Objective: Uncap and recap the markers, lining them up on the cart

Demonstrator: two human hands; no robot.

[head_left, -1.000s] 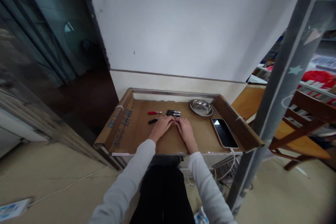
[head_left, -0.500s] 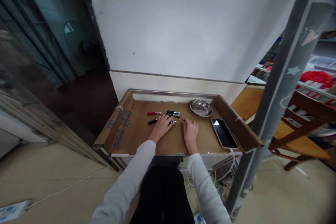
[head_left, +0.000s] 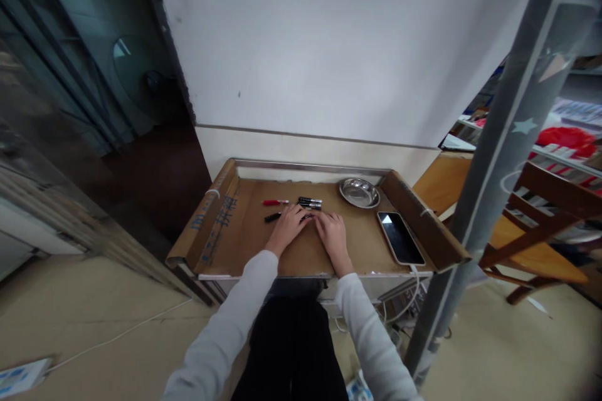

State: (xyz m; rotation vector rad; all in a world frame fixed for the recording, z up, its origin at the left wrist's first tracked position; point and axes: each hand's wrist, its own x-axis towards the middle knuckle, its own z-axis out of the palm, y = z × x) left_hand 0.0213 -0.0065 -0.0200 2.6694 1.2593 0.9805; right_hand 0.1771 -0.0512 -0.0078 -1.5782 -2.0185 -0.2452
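Observation:
Low over the cardboard-lined table (head_left: 251, 241), my left hand (head_left: 286, 225) is closed around a black marker (head_left: 271, 217). The marker's dark end sticks out to the left of my fingers. My right hand (head_left: 333, 235) is pinched shut, its fingertips meeting those of my left hand at the marker's right end. Whatever sits between the right fingertips is too small and covered to name. Just beyond my hands lie several black-and-silver markers (head_left: 309, 203) side by side. To their left is a red marker (head_left: 275, 202) with a pale end.
A shiny metal bowl (head_left: 360, 193) stands at the back right. Nearer the right edge lies a phone (head_left: 401, 239) with a white cable (head_left: 416, 288) hanging down. Folded cardboard walls (head_left: 426, 219) line both sides. A grey post (head_left: 489, 156) and wooden chair (head_left: 536, 232) are at the right.
My right hand has moved left, and its fingertips now meet my left hand's. The pale marker end that showed between the hands is now covered. My left hand has barely moved.

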